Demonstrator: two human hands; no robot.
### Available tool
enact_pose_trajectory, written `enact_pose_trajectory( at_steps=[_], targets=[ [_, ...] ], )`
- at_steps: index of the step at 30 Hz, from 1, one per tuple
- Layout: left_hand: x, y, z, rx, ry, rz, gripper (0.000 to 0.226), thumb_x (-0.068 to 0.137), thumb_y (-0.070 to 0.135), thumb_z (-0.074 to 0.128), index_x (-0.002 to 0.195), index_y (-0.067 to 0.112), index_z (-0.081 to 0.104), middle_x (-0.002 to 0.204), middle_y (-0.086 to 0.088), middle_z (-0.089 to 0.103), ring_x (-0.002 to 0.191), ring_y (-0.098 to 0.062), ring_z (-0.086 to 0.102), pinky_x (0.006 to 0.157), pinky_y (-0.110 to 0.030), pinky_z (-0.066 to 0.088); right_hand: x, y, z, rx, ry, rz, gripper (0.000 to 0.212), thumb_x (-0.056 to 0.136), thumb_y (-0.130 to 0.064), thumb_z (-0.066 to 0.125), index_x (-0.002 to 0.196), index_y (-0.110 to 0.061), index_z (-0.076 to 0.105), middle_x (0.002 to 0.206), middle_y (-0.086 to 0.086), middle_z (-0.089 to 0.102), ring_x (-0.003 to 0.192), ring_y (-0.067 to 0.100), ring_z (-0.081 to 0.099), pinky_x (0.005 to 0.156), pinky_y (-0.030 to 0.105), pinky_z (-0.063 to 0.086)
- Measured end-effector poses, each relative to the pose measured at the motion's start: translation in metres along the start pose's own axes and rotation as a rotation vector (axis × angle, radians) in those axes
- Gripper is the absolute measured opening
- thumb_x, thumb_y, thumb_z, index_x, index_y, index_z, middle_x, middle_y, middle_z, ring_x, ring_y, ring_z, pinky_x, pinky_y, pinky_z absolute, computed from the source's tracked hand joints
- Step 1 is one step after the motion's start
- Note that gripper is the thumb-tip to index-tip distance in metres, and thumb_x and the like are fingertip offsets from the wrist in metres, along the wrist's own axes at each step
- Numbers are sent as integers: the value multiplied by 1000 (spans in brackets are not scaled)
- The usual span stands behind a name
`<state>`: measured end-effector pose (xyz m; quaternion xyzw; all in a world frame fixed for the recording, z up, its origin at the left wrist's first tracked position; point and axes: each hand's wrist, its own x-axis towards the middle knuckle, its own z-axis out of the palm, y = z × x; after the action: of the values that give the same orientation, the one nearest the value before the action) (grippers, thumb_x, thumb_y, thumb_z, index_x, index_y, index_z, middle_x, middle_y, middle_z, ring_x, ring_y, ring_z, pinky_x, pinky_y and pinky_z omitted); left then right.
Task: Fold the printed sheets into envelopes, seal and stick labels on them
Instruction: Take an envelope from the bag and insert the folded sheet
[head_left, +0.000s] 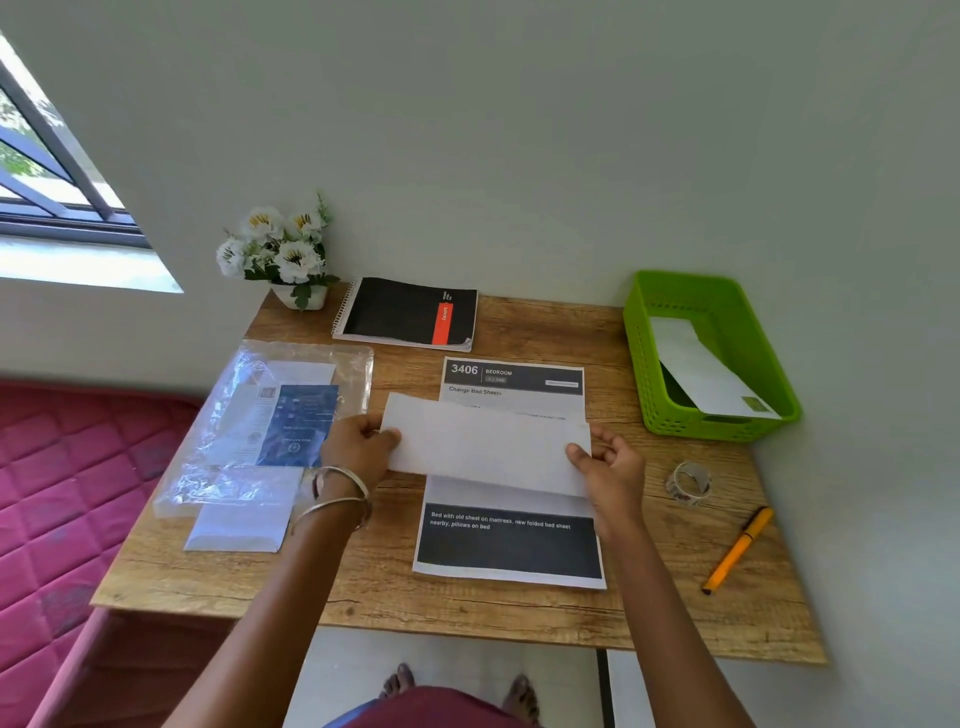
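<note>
At the far left we see a pink quilted mattress (67, 467) beside the light wooden bench (467, 608). On the bench's left part lies a clear crinkled plastic bag (249, 415) with a blue printed insert inside, and a plain white envelope (239, 525) sticks out from under its near edge. Behind it, in the back corner, stands a small white pot of white artificial flowers (280, 254), and just to its right lies a black spiral notebook with a red stripe (410, 314).

Our left hand (358, 447), with metal bangles at the wrist, pinches the left end of a folded white paper sheet (483, 447), thumb on top. Our right hand (608, 462) grips the right end of the same sheet, its fingers curled round the edge. The folded sheet is held just over a flat printed sheet headed "3406 BEDROOM" (511, 545), which lies in the middle of the bench.

Further right, a small roll of tape (688, 483) rests on the wood, with an orange pen (737, 551) nearer us. At the back right sits a green perforated plastic basket (660, 384) holding a white envelope with a green label (711, 369).
</note>
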<state>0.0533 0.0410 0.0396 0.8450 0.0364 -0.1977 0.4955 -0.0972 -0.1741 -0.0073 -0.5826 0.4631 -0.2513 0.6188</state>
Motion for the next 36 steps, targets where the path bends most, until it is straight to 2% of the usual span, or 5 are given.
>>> enact_pose_trajectory(
  at_steps=[9,16,20,27,36],
  targets=[
    [4,-34,23,621,135,257,51,81,14,68,128,12,48,124,-17,49,111,-36,50,91,-44,45,10,17,9,-638,-23,-348,46,84,-12,69,126,-1,56,120,20,54,110,32,51,94,37,44],
    [-3,-45,33,889,19,440,41,91,38,53,129,25,51,131,-5,43,123,-30,37,100,-47,34,4,34,14,-681,45,-483,27,86,-9,66,112,-3,64,109,20,51,106,33,46,89,42,45],
    [-8,-43,41,890,25,366,58,83,59,52,132,29,44,134,-3,38,126,-29,34,100,-47,32,4,34,13,-674,69,-486,27,86,-12,67,111,-2,65,109,19,53,105,30,46,85,27,34],
    [-21,-24,58,924,62,238,51,86,47,55,132,28,44,137,-9,34,125,-35,36,102,-51,27,-1,32,13,-687,112,-463,27,84,-20,69,108,-8,69,113,17,55,107,34,43,86,44,41],
    [-55,6,115,555,-262,655,29,89,29,59,118,24,60,123,-2,52,115,-23,47,95,-37,43,1,17,-89,-663,428,-409,21,82,-16,55,95,-10,71,103,16,62,100,38,47,85,40,35]
  ],
)
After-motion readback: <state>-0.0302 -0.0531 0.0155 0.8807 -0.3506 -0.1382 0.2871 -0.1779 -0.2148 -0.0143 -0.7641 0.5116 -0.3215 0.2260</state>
